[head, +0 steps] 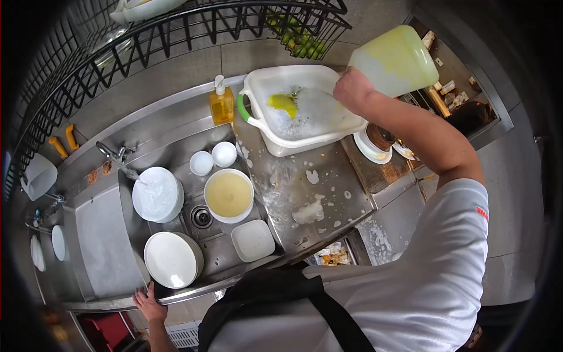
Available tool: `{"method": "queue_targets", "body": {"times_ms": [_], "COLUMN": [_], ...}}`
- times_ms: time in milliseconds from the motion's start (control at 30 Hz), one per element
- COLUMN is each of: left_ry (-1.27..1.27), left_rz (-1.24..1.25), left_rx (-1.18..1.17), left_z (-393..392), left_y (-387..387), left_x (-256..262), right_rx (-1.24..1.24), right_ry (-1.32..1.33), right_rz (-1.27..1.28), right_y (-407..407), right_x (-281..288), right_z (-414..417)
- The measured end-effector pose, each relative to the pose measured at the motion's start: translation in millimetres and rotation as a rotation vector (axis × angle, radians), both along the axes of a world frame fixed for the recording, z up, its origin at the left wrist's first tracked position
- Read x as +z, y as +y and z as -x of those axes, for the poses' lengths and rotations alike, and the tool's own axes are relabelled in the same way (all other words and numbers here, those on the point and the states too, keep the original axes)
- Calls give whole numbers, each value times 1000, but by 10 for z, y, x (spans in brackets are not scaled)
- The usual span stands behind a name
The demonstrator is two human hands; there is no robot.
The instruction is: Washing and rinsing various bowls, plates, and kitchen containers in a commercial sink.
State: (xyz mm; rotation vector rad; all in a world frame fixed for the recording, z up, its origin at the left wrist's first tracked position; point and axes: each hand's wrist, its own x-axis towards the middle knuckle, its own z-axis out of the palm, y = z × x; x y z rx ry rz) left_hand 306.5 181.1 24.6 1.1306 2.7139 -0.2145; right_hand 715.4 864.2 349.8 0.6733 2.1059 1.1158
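My right hand [354, 90] grips a translucent plastic jug [393, 61] streaked with yellow, tilted at the right end of a white plastic tub [277, 143]; the jug's mouth is hidden. Sudsy water fills the tub, with a yellow-green item [283, 104] in it, too unclear to name. My left hand [150, 304] rests on the front rim of the steel sink [176, 300]. Nearest it is a stack of white round dishes [170, 260]. Water runs from the faucet [115, 153] into another white stack [157, 193]. A white bowl [228, 196] holds cloudy yellowish liquid.
An amber pump bottle [221, 105] stands left of the tub. Two small white bowls [211, 159] and a squarish white dish [253, 241] sit in the sink. A black wire rack [189, 28] hangs above. Foam spots the steel counter [286, 193]. Stacked dishes [373, 145] stand at right.
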Motion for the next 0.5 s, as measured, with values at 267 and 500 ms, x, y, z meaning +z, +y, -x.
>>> {"method": "queue_targets", "body": {"times_ms": [267,500], "left_ry": [29,34], "left_rz": [-96,-86], "left_rx": [18,35], "left_z": [-14,-31], "left_y": [-52,-62], "left_x": [-95,-89], "right_rx": [61,9], "right_ry": [2,-58], "right_rz": [-61,-62], "right_y": [102,218], "right_x": [89,47], "right_z": [301,341]}}
